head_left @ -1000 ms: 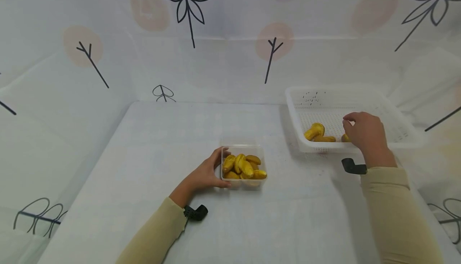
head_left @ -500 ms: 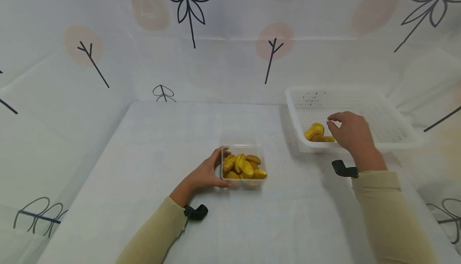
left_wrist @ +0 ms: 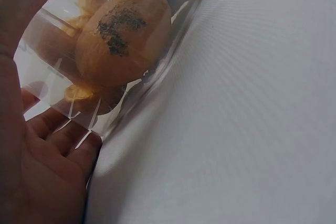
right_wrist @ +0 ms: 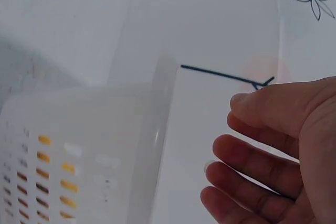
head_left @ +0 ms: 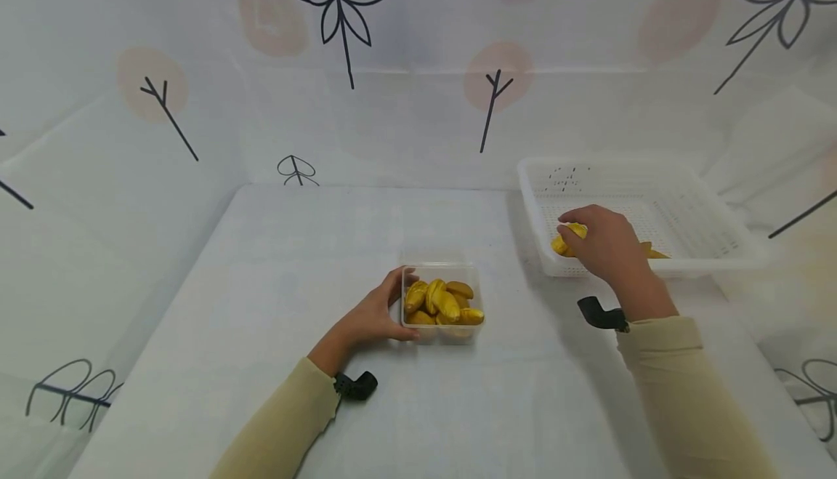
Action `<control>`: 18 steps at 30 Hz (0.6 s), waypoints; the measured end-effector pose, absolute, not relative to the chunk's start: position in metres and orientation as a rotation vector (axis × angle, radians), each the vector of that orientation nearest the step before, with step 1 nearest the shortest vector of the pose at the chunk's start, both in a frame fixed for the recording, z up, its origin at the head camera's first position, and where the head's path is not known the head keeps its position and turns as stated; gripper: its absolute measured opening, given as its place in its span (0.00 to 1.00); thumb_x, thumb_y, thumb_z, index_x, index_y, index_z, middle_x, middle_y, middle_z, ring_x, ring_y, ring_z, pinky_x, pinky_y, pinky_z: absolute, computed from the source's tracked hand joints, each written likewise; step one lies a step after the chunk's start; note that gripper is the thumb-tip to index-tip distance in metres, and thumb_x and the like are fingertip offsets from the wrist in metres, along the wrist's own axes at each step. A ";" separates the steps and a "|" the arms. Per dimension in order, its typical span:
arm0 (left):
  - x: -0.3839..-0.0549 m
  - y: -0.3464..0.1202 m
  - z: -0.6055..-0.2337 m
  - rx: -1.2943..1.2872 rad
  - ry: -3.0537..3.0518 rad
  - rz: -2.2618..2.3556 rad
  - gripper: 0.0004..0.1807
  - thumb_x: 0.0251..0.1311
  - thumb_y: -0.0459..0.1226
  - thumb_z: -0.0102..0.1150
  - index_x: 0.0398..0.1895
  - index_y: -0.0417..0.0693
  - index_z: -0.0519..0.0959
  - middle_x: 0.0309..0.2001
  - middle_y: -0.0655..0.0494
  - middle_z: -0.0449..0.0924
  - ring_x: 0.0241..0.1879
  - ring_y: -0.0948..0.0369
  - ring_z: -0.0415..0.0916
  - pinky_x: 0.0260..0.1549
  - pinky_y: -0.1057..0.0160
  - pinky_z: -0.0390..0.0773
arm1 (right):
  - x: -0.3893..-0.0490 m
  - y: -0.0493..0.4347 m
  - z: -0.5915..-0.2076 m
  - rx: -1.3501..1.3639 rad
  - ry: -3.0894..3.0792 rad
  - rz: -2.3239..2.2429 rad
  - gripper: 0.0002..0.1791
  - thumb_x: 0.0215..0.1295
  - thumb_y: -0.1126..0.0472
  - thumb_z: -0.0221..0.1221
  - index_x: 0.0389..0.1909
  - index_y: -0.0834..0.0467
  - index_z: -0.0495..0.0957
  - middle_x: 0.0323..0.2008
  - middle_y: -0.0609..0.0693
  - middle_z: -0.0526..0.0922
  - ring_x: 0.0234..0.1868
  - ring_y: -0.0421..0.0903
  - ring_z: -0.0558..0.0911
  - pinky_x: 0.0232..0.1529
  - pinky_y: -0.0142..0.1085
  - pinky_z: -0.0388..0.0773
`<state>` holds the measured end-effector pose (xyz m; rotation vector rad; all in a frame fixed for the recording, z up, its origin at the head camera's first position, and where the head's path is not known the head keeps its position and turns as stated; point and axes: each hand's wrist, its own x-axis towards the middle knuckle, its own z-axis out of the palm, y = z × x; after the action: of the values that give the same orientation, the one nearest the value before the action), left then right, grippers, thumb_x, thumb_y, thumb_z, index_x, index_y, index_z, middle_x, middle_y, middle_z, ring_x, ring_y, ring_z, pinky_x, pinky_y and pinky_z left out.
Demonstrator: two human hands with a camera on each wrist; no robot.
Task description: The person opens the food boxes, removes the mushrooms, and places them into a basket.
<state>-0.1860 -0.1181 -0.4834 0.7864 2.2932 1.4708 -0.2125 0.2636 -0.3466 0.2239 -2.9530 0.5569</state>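
Nearest: two tan sleeves point(head_left: 277, 421), each with a black band piece at the cuff point(head_left: 356, 386).

Left hand point(head_left: 369, 317) curls round the left side of a clear tub point(head_left: 472, 275), thumb along the near wall, fingers behind. Tub sits on the white table point(head_left: 497, 406), heaped with yellow pieces point(head_left: 447, 306). Left wrist view, through the plastic: a rounded brown piece point(left_wrist: 123, 40) with a dark-flecked patch.

Grip judged sound for steadying; light pressure should be enough, since thin walls may flex. Heap lies close to the rim, so anything added would best be laid into a low spot, not dropped on top.

Farther off, to the right: right hand point(head_left: 604, 243) hangs over the near-left part of a white basket point(head_left: 709, 268). Thumb and fingertips stand apart, bent, nothing seen between them. A yellow piece point(head_left: 559, 246) shows at the fingertips; contact cannot be told. Another piece point(head_left: 654, 252) lies right of the hand, partly hidden.

Step looks to be picking from the basket. Advice: pinch one piece across its middle, as smooth curved sides may roll; lift straight, clear of the near rim.

Farthest: a hanging white cloth point(head_left: 405, 137) with line-drawn flowers.
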 end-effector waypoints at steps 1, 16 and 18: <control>-0.186 -0.118 -0.483 0.787 2.289 1.472 0.61 0.42 0.45 0.78 0.75 0.54 0.46 0.73 0.51 0.58 0.76 0.58 0.50 0.74 0.53 0.52 | -0.212 0.261 -0.347 0.239 -2.945 0.563 0.17 0.68 0.58 0.56 0.51 0.63 0.80 0.54 0.66 0.78 0.55 0.67 0.75 0.55 0.61 0.71; -0.174 -0.116 -0.450 0.774 2.272 1.412 0.59 0.46 0.40 0.76 0.75 0.41 0.45 0.73 0.40 0.56 0.76 0.54 0.49 0.74 0.54 0.52 | -0.198 0.211 -0.348 0.461 -2.939 0.560 0.15 0.68 0.57 0.57 0.50 0.60 0.81 0.52 0.61 0.81 0.55 0.61 0.78 0.54 0.57 0.76; -0.172 -0.116 -0.446 0.774 2.271 1.414 0.59 0.46 0.41 0.76 0.75 0.41 0.45 0.73 0.40 0.56 0.76 0.53 0.49 0.74 0.54 0.52 | -0.197 0.206 -0.348 0.469 -2.953 0.553 0.15 0.68 0.57 0.58 0.50 0.60 0.81 0.52 0.61 0.81 0.55 0.60 0.78 0.54 0.56 0.77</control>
<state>-0.1725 -0.1156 -0.4459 0.7737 2.2709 1.4142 -0.1974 0.2062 -0.3484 0.4694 -2.9529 0.5530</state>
